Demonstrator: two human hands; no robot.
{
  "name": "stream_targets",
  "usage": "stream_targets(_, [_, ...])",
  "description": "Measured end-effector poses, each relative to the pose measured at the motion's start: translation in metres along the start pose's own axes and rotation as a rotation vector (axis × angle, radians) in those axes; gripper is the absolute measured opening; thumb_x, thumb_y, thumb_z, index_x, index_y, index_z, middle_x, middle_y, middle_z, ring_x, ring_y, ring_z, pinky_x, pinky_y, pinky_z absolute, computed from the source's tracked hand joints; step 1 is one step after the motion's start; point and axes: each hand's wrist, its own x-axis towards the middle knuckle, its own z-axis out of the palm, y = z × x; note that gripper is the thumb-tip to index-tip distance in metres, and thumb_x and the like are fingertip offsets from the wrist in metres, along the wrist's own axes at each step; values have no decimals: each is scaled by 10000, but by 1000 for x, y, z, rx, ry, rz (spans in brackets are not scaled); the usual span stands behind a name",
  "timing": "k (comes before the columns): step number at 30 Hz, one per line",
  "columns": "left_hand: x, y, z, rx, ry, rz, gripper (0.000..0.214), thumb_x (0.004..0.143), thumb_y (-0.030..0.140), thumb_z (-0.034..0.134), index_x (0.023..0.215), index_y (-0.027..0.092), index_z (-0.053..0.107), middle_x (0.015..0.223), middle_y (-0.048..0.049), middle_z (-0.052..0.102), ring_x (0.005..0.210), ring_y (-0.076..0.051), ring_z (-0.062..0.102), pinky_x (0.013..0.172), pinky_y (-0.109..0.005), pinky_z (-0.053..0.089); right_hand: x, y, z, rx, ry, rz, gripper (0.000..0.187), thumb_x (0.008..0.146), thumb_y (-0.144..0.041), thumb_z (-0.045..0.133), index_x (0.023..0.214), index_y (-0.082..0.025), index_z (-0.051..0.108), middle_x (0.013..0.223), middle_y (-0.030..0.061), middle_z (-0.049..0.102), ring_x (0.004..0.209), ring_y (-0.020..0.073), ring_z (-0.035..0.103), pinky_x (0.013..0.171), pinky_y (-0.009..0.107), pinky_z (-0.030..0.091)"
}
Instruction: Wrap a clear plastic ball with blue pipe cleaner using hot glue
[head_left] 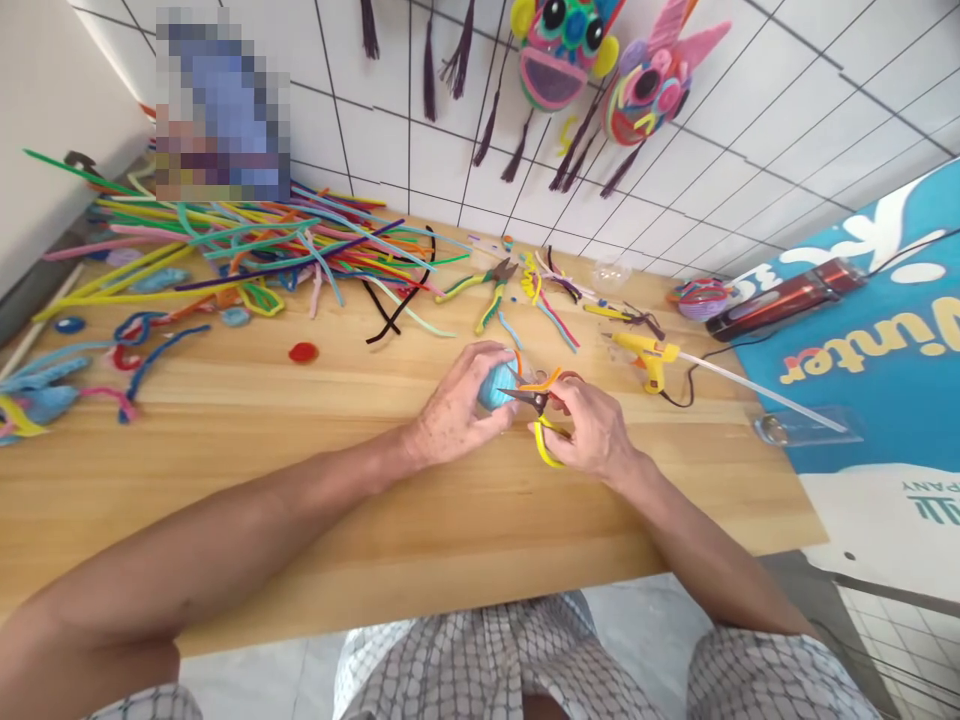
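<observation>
My left hand [455, 408] is closed round a light-blue ball-like piece [496, 384] that looks wrapped in pipe cleaner. In my right hand [596, 425] is a pair of scissors [531, 398] with a yellow handle loop; the blades are parted and point at the blue piece. An orange pipe cleaner [541, 383] runs from the blue piece across the scissors towards my right fingers. Whether the blades touch it I cannot tell. Both hands are over the middle of the wooden table [420, 540].
A heap of coloured pipe cleaners [300, 240] covers the back left. Behind my hands lie green-handled pliers [491, 290]. A yellow glue gun [646, 358] with its cord and a red cylindrical device [787, 298] are at the right. A red disc [304, 352] sits left of my left hand.
</observation>
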Motion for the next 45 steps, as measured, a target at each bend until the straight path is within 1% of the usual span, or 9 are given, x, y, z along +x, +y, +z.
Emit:
stream_targets(5, [0,0,0,41,-22,-33,557,952,267,705,1456,235,472,1398,-156,598,1363,-304,585,1169,-534,517,-3,5,1,12,-29,11,456,927,-307,706,1347,-201,562,866,42,707,758,233,699,676,349,572])
stream_targets(11, [-1,-2,1,61,-33,-63,551,945,292,690,1455,240,488,1408,-156,603,1375,-314,584,1187,-544,501,-7,10,2,14,-63,0,506,907,-267,693,1391,-219,550,1032,82,765,879,259,735,767,372,593])
stream_targets(19, [0,-3,0,40,-64,-65,535,943,269,683,1444,225,502,1389,-154,617,1342,-302,607,1166,-520,513,-6,10,0,-56,-67,-12,444,930,-300,676,1353,-197,593,992,84,752,837,252,715,714,360,568])
stream_targets(27, [0,-3,-1,66,-85,-77,522,934,269,684,1422,230,505,1396,-150,619,1347,-308,607,1158,-527,519,-15,14,6,-17,-127,20,428,960,-300,659,1375,-214,598,982,74,747,840,247,713,736,364,583])
stream_targets(33, [0,-4,-1,85,-89,-87,511,925,248,685,1405,233,510,1387,-144,623,1332,-299,616,1144,-515,530,-19,18,6,-9,-144,-1,440,992,-315,639,1416,-217,570,1022,90,750,924,259,730,779,358,596])
stream_targets(36, [1,-5,-1,88,-95,-105,523,920,243,685,1410,238,503,1385,-134,628,1336,-301,612,1157,-517,518,-21,19,5,-10,-151,20,400,990,-248,610,1389,-221,592,1016,79,764,905,238,743,764,330,590])
stream_targets(40, [1,-5,-2,80,-82,-120,518,929,245,692,1410,230,500,1378,-132,628,1327,-288,621,1159,-490,518,-19,15,-3,4,-147,46,353,993,-157,564,1338,-216,604,989,57,783,797,188,741,673,286,557])
stream_targets(42, [2,-5,-3,76,-80,-121,511,933,248,696,1404,228,499,1378,-133,624,1323,-285,623,1153,-485,521,-17,11,-13,31,-148,87,316,1009,-202,606,1324,-216,614,990,61,785,796,192,744,676,289,563])
stream_targets(45, [2,-6,-4,67,-86,-127,502,948,264,684,1409,239,487,1395,-133,613,1337,-288,613,1158,-499,518,-22,9,-36,74,-181,202,305,1007,-285,669,1306,-230,641,1006,64,785,829,206,755,728,307,591])
